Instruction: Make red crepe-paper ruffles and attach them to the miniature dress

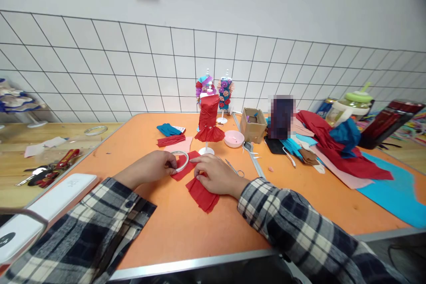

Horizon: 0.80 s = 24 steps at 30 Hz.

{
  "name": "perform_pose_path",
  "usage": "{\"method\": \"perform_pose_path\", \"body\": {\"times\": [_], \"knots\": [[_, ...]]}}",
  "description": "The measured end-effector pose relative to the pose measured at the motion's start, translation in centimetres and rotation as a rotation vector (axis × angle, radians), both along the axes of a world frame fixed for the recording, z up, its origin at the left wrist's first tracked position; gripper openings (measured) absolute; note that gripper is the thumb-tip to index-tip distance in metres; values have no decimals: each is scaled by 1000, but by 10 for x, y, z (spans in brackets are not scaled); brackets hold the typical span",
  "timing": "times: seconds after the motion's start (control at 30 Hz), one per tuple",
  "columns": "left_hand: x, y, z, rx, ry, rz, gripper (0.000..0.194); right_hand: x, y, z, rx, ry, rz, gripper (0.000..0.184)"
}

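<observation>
My left hand (pixel 156 164) is closed on a narrow roll of tape (pixel 185 164), tilted over a piece of red crepe paper (pixel 181 175). To its right, my right hand (pixel 214 175) rests on a second, pleated red paper piece (pixel 205 198), index finger stretched toward the tape. Part of that piece is hidden beneath the hand. Just beyond my hands stands a small dress form (pixel 209 113) wrapped in red paper with a flared skirt, on a white base. Small scissors (pixel 235 169) lie right of my right hand.
Two more decorated dress forms (pixel 225 93) stand behind. Around them are a pink bowl (pixel 234 138), a cardboard box (pixel 253 125), folded blue paper (pixel 168 129) and a heap of coloured paper (pixel 342 151). A white power bank-like device (pixel 63 199) lies at left, a dark red flask (pixel 389 124) at far right.
</observation>
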<state>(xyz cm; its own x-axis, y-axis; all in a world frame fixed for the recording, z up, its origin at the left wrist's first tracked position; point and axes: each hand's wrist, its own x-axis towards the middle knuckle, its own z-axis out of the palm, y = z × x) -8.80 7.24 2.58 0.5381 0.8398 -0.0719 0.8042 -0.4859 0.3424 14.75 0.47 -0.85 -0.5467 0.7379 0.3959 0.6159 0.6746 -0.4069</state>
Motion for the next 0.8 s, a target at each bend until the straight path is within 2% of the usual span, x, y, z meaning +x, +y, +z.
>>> {"method": "perform_pose_path", "body": {"times": [0.13, 0.23, 0.3, 0.37, 0.43, 0.5, 0.57, 0.7, 0.8], "knots": [[16, -15, 8, 189, -354, 34, 49, 13, -6, 8, -152, 150, -108, 12], [41, -35, 3, -98, -742, -26, 80, 17, -9, 10, -267, 306, -163, 13], [58, -47, -6, -296, -893, -49, 95, 17, -9, 11, -310, 399, -214, 13], [69, -53, -16, -408, -898, 14, 90, 16, -9, 11, -321, 481, -259, 12], [73, -53, -24, -519, -850, 99, 70, 17, -7, 13, -330, 580, -289, 12], [73, -51, -29, -630, -829, 153, 55, 20, -5, 15, -351, 681, -302, 12], [72, -49, -31, -705, -841, 172, 50, 24, -4, 17, -385, 753, -290, 12], [71, -50, -31, -762, -842, 164, 45, 29, -4, 19, -496, 746, -176, 27], [72, -51, -31, -804, -812, 123, 42, 27, -4, 15, -464, 632, -194, 31]]}}
